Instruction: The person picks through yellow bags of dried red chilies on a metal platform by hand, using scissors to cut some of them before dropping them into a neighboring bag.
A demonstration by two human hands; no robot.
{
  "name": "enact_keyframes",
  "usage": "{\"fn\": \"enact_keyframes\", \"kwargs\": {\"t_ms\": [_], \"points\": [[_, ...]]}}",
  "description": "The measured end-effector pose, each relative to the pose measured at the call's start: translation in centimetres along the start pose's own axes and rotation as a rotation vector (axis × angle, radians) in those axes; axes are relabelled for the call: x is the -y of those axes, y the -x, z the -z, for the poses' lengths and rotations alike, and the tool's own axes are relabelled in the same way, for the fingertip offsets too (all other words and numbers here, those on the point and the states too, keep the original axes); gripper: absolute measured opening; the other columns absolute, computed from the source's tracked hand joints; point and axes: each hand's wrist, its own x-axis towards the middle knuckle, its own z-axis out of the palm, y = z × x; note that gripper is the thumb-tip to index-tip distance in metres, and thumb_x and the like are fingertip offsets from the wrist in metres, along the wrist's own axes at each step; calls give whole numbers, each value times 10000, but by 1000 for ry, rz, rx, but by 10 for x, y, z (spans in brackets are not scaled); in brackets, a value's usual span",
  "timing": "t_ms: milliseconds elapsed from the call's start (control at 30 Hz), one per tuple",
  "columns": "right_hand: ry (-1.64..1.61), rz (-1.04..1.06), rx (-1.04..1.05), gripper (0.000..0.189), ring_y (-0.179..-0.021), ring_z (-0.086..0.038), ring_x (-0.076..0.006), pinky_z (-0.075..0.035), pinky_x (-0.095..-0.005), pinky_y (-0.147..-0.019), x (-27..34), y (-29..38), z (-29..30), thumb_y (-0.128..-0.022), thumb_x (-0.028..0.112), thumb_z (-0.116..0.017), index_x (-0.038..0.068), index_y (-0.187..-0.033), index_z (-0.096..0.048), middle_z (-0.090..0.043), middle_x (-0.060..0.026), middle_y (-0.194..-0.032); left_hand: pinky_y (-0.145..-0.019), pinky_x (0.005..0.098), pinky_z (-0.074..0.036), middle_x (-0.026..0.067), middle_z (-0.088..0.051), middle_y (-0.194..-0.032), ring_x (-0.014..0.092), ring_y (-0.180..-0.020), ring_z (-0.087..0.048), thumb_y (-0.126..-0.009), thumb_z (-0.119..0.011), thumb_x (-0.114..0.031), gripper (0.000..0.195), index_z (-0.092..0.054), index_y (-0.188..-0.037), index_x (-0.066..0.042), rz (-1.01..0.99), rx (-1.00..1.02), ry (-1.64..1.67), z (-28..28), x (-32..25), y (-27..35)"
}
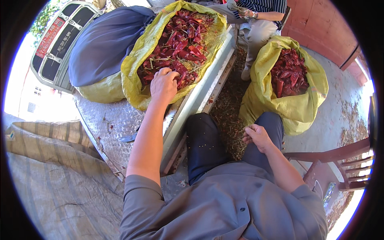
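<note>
My left hand (pixel 164 85) reaches over the near rim of an open yellow woven sack (pixel 132 70), its fingertips down among dried red chillies (pixel 180 48). Whether the fingers grip a chilli is hidden by the hand itself. Pale stems and yellow seeds lie among these pods. Above my right thigh, my right hand (pixel 258 137) has its fingers curled in against the thumb, and I make out no chilli in it. Beyond that hand, a second yellow sack (pixel 312 102) stands on the floor, holding dark red chillies (pixel 289 73).
The first sack rests on a metal-topped table (pixel 105 120), where cutting pliers or snips (pixel 128 138) lie. A dark cloth (pixel 105 45) covers another sack. A gloved person (pixel 264 24) sits opposite. A wooden chair (pixel 327 153) stands right; a vehicle (pixel 64 45) is behind. Stem debris (pixel 231 102) litters the floor.
</note>
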Motion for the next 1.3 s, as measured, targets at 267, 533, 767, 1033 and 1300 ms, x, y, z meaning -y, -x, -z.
{"fn": "enact_keyframes", "kwargs": {"t_ms": [267, 533, 767, 1033, 1300], "points": [[189, 26, -22, 297, -711, -666, -133, -539, -270, -626, -2, 2, -8, -989, 263, -599, -19, -1073, -642, -661, -63, -862, -763, 322, -536, 74, -645, -947, 192, -823, -655, -895, -674, -29, 126, -623, -1008, -54, 209, -419, 645, 22, 29, 11], [224, 396, 157, 325, -689, -670, -113, -536, -273, -622, 113, 17, -112, -977, 281, -623, -19, -1094, -661, -684, -78, -889, -713, 266, -528, 99, -676, -992, 127, -767, -634, -959, -638, -39, 170, -536, -1094, -23, 502, -376, 1572, 50, -51, 78], [388, 475, 304, 281, -619, -645, -119, -528, -289, -592, 141, 15, -147, -995, 256, -613, -19, -976, -667, -657, -57, -755, -744, 305, -555, 132, -673, -1058, 174, -825, -666, -983, -573, 1, 196, -509, -1162, -46, 506, -181, 1842, 32, -98, 124], [880, 796, 243, 260, -630, -651, -186, -498, -365, -592, 138, 14, -133, -907, 206, -613, -3, -754, -622, -623, -120, -669, -902, 435, -513, 169, -640, -1208, 353, -1112, -623, -812, -692, -87, 550, -536, -1339, -49, -281, 23, 280, 56, -97, 119], [108, -4, 602, 200, -517, -383, -51, -297, -234, -461, 144, 50, -129, -908, 145, -584, 63, -726, -597, -464, 41, -618, -624, 496, -487, 147, -637, -720, 394, -716, -646, -863, -731, -376, 372, -524, -846, -67, -421, 332, 530, 66, -86, 126]]}}
